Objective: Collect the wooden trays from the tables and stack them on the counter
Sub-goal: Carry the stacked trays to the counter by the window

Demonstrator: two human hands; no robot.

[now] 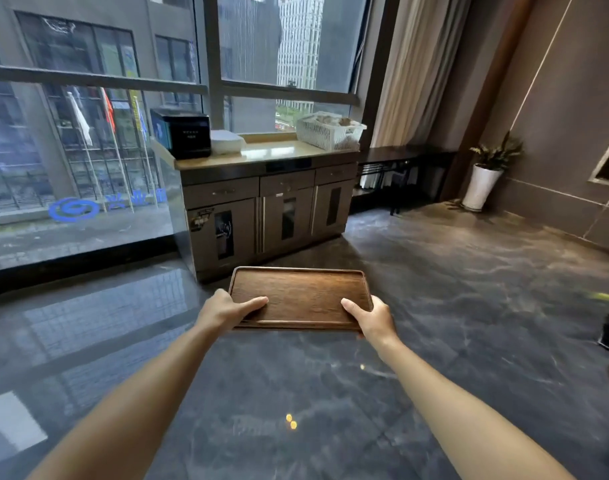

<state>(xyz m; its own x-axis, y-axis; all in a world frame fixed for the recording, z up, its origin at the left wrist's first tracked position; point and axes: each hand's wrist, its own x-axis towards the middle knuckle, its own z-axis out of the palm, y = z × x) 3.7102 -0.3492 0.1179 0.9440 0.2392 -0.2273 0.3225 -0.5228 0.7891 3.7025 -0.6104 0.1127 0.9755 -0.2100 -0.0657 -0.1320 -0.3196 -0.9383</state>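
Both hands are closed on the wooden tray [298, 297]: the left hand [227, 308] takes its near-left corner, the right hand [370, 318] its near-right corner, thumbs on top. The tray is held level above the floor [434, 306]; the counter [279, 152] stands well beyond the grip.

I stand in what looks like a restaurant or hotel dining room — polished marble floor [434, 306], a service cabinet [261, 209] with a pale tabletop [279, 150] under tall street-facing windows [88, 133], long curtains [410, 71], a potted plant [486, 171].
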